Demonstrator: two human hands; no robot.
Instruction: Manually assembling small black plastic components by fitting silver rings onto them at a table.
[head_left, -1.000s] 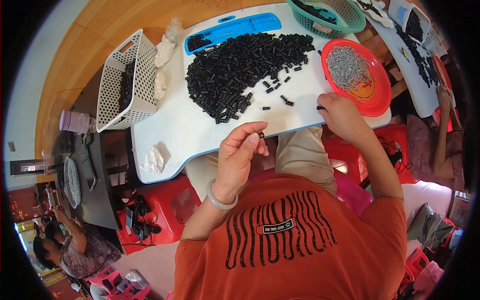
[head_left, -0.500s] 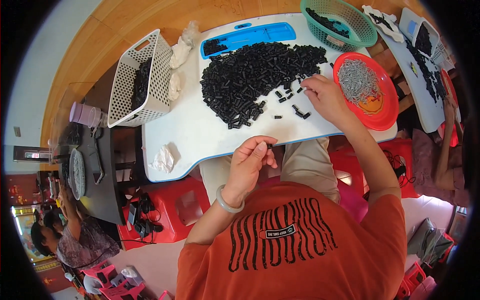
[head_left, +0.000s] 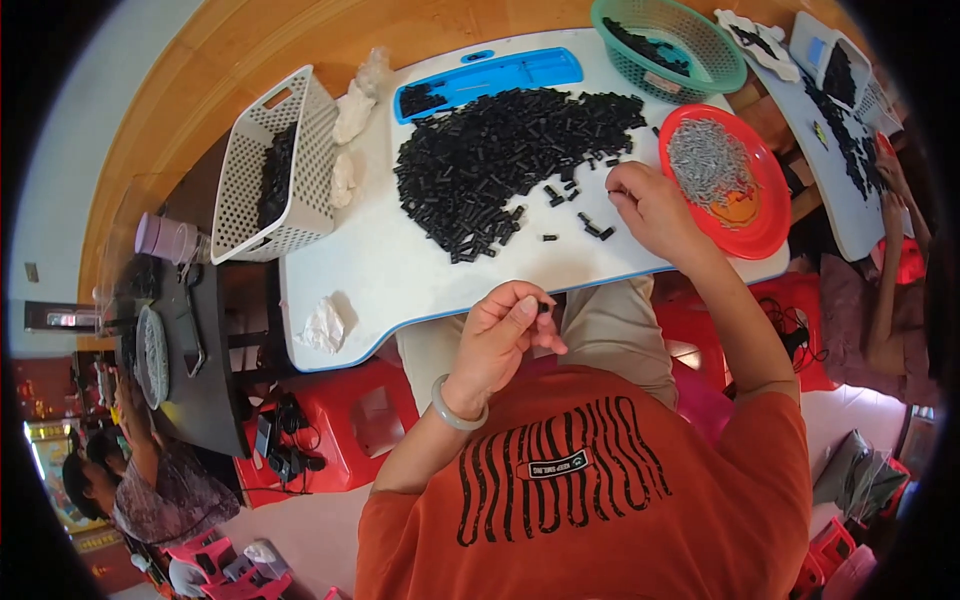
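Makeshift workshop: black parts (head_left: 500,160) across white table (head_left: 360,265)

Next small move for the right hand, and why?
Probably bring the right hand over to the left hand. The left pinches a small black piece near the white table's front edge, while the right is apart from it, near loose black pieces, fingertips close together. Tentative: whether the right holds anything is too small to tell.
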